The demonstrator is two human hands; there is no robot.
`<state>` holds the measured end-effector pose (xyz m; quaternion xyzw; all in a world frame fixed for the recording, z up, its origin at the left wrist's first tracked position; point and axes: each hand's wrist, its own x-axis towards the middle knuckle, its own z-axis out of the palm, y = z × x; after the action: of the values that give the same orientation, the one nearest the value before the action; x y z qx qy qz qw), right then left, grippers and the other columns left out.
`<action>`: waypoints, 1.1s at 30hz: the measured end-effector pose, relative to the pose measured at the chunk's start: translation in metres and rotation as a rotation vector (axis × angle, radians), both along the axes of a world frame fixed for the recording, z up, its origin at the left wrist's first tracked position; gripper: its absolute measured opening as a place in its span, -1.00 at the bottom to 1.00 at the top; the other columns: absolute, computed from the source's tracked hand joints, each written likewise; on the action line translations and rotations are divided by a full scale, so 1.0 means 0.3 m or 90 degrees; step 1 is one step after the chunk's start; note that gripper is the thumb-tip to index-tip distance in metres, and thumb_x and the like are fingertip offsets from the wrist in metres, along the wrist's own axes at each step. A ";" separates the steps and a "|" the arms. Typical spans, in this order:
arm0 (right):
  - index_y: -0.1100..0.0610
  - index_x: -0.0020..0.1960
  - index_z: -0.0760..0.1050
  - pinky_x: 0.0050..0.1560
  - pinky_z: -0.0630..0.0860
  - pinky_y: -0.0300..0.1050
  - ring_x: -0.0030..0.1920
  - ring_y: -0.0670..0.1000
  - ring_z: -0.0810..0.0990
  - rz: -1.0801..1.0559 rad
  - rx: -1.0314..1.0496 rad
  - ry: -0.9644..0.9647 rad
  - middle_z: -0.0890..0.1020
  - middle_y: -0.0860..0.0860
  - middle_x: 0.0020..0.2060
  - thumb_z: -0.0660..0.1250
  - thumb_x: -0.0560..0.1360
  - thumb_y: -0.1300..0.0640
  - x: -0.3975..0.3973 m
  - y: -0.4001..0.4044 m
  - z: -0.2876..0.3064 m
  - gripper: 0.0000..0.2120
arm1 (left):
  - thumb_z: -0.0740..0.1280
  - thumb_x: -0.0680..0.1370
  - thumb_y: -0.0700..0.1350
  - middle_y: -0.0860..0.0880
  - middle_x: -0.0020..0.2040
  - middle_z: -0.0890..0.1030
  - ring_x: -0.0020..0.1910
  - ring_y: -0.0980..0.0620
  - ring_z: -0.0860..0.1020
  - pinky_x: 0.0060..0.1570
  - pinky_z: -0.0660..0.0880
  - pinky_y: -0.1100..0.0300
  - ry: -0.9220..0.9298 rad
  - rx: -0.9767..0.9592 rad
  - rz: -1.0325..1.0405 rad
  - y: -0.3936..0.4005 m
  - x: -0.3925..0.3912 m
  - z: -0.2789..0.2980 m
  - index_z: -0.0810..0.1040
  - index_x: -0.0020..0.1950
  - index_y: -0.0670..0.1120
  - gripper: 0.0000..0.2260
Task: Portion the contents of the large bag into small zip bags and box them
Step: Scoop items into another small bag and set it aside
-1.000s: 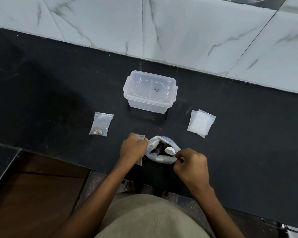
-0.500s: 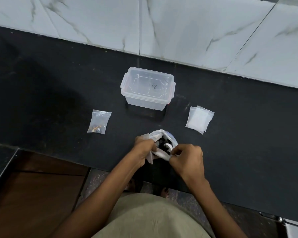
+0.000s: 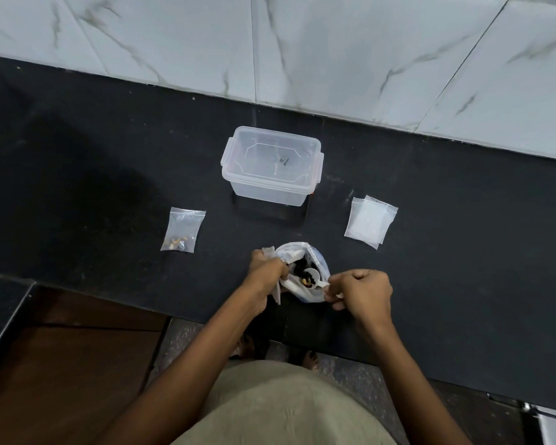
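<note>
The large bag stands open on the black counter, with dark and yellow pieces inside. My left hand grips an empty small zip bag against the large bag's left rim. My right hand pinches the handle of a white spoon. The spoon's bowl sits in the bag's mouth among the pieces. A filled small zip bag lies to the left. The clear plastic box, lid on, stands behind the large bag.
A stack of empty small zip bags lies to the right of the box. A marble-tiled wall rises behind the counter. The counter's front edge runs just below my hands, with wooden cabinet fronts under it.
My left hand has moved right with the small zip bag to the large bag's rim. My right hand has taken the spoon's handle and drawn it to the right.
</note>
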<state>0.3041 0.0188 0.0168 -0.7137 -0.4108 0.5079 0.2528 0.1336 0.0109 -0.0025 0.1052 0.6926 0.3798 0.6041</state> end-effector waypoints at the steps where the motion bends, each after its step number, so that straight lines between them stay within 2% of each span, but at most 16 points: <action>1: 0.28 -0.29 0.67 -0.42 0.58 -0.14 -0.35 0.17 0.72 -0.015 -0.010 0.014 0.70 0.21 -0.38 0.35 0.38 0.41 0.005 0.000 0.002 -0.85 | 0.29 0.34 -0.39 -0.19 0.05 0.60 0.04 -0.13 0.62 0.11 0.59 -0.10 0.003 0.000 0.004 -0.002 0.000 0.005 0.38 0.12 -0.11 -0.60; 3: 0.30 -0.30 0.67 -0.41 0.59 -0.13 -0.36 0.18 0.72 -0.005 -0.008 0.006 0.69 0.20 -0.40 0.36 0.37 0.41 0.005 -0.004 0.006 -0.86 | 0.26 0.37 -0.43 -0.18 -0.04 0.61 0.01 -0.16 0.64 0.14 0.59 -0.17 -0.017 0.004 0.009 -0.006 0.002 0.009 0.39 0.11 -0.14 -0.63; 5: 0.30 -0.31 0.66 -0.41 0.61 -0.11 -0.38 0.18 0.71 0.020 0.001 -0.002 0.68 0.20 -0.42 0.35 0.37 0.41 -0.002 -0.004 0.008 -0.85 | 0.29 0.30 -0.36 -0.22 0.05 0.62 0.08 -0.23 0.65 0.16 0.57 -0.27 -0.029 0.000 0.000 -0.004 0.000 -0.001 0.38 0.17 -0.10 -0.54; 8: 0.33 -0.29 0.65 -0.43 0.57 -0.12 -0.39 0.17 0.70 -0.002 -0.028 0.043 0.69 0.24 -0.37 0.33 0.35 0.44 -0.008 0.007 0.004 -0.86 | 0.27 0.37 -0.40 -0.21 0.07 0.59 0.10 -0.23 0.64 0.11 0.61 -0.21 -0.008 0.008 0.007 0.001 -0.005 -0.015 0.39 0.17 -0.10 -0.58; 11: 0.36 -0.26 0.64 -0.44 0.55 -0.14 -0.39 0.16 0.69 -0.059 -0.058 0.083 0.69 0.25 -0.35 0.32 0.33 0.47 0.001 0.017 0.002 -0.87 | 0.24 0.43 -0.46 -0.16 -0.04 0.57 0.02 -0.16 0.63 0.10 0.61 -0.16 0.021 0.022 0.014 0.002 -0.007 -0.020 0.39 0.01 -0.07 -0.68; 13: 0.36 -0.25 0.64 -0.43 0.55 -0.14 -0.37 0.17 0.70 -0.057 -0.039 0.076 0.70 0.23 -0.36 0.32 0.33 0.46 0.010 0.016 0.010 -0.87 | 0.26 0.43 -0.46 -0.13 -0.04 0.55 0.00 -0.08 0.59 0.04 0.60 -0.08 0.071 0.034 -0.007 0.002 -0.011 -0.032 0.40 0.01 -0.10 -0.70; 15: 0.35 -0.24 0.65 -0.42 0.55 -0.12 -0.36 0.18 0.71 -0.044 -0.018 0.076 0.70 0.22 -0.37 0.32 0.33 0.46 0.014 0.013 0.021 -0.86 | 0.29 0.42 -0.42 -0.10 0.03 0.53 0.00 -0.02 0.55 -0.10 0.57 0.07 0.130 0.029 -0.040 0.001 -0.015 -0.045 0.38 0.14 -0.12 -0.65; 17: 0.35 -0.23 0.65 -0.43 0.53 -0.14 -0.37 0.17 0.71 -0.044 -0.009 0.089 0.69 0.22 -0.38 0.33 0.32 0.48 0.015 0.018 0.029 -0.86 | 0.30 0.43 -0.38 -0.07 0.04 0.50 -0.03 0.03 0.52 -0.15 0.49 0.15 0.181 0.033 -0.073 -0.001 -0.013 -0.052 0.36 0.18 -0.12 -0.63; 19: 0.37 -0.22 0.64 -0.46 0.52 -0.16 -0.38 0.16 0.70 -0.053 -0.015 0.110 0.69 0.23 -0.37 0.32 0.32 0.49 0.011 0.024 0.034 -0.86 | 0.33 0.41 -0.33 -0.07 0.05 0.49 0.01 0.01 0.51 -0.11 0.48 0.14 0.255 0.051 -0.104 -0.006 -0.011 -0.055 0.36 0.16 -0.11 -0.63; 22: 0.38 -0.22 0.63 -0.47 0.51 -0.17 -0.37 0.16 0.69 -0.070 -0.026 0.151 0.69 0.26 -0.33 0.33 0.31 0.50 0.008 0.026 0.045 -0.86 | 0.46 0.34 -0.26 -0.04 0.11 0.42 0.13 -0.05 0.44 0.13 0.47 0.06 0.421 0.129 -0.116 -0.013 -0.015 -0.065 0.39 0.10 -0.11 -0.59; 23: 0.37 -0.22 0.63 -0.47 0.51 -0.17 -0.37 0.16 0.68 -0.074 -0.026 0.160 0.69 0.26 -0.33 0.34 0.30 0.50 0.009 0.026 0.053 -0.86 | 0.48 0.32 -0.25 -0.03 0.10 0.41 0.13 -0.05 0.42 0.16 0.45 0.06 0.470 0.160 -0.109 -0.016 -0.018 -0.066 0.40 0.09 -0.11 -0.59; 27: 0.36 -0.21 0.63 -0.48 0.51 -0.20 -0.40 0.13 0.67 -0.070 -0.003 0.193 0.68 0.25 -0.35 0.35 0.32 0.51 0.002 0.028 0.107 -0.87 | 0.45 0.30 -0.28 0.02 0.00 0.44 0.02 -0.02 0.43 0.03 0.48 0.02 0.582 0.283 -0.080 -0.035 -0.017 -0.048 0.40 -0.01 -0.08 -0.64; 28: 0.35 -0.21 0.62 -0.49 0.51 -0.20 -0.41 0.12 0.66 -0.067 0.007 0.204 0.67 0.24 -0.37 0.36 0.33 0.52 -0.004 0.029 0.125 -0.87 | 0.44 0.29 -0.25 0.03 -0.02 0.44 -0.01 0.00 0.43 -0.01 0.48 0.04 0.589 0.312 -0.080 -0.038 -0.013 -0.038 0.40 -0.02 -0.07 -0.65; 31: 0.35 -0.23 0.62 -0.49 0.51 -0.17 -0.44 0.10 0.64 -0.062 0.051 0.238 0.64 0.21 -0.43 0.40 0.33 0.53 -0.034 0.029 0.183 -0.87 | 0.35 0.28 0.04 0.05 -0.05 0.44 -0.05 0.04 0.42 -0.08 0.42 0.19 0.582 0.380 -0.095 -0.043 0.004 -0.005 0.39 -0.02 -0.04 -0.66; 33: 0.35 -0.24 0.62 -0.48 0.52 -0.15 -0.44 0.11 0.64 -0.062 0.092 0.249 0.64 0.23 -0.42 0.40 0.33 0.54 -0.056 0.026 0.215 -0.86 | 0.32 0.28 0.12 0.05 -0.04 0.44 -0.05 0.04 0.42 -0.09 0.41 0.19 0.577 0.404 -0.104 -0.042 0.014 0.006 0.39 0.00 -0.04 -0.61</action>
<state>0.2872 0.0266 0.0814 -0.6008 -0.3544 0.5930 0.4023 0.1379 -0.0017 -0.0007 0.4878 0.7242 0.4388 0.2122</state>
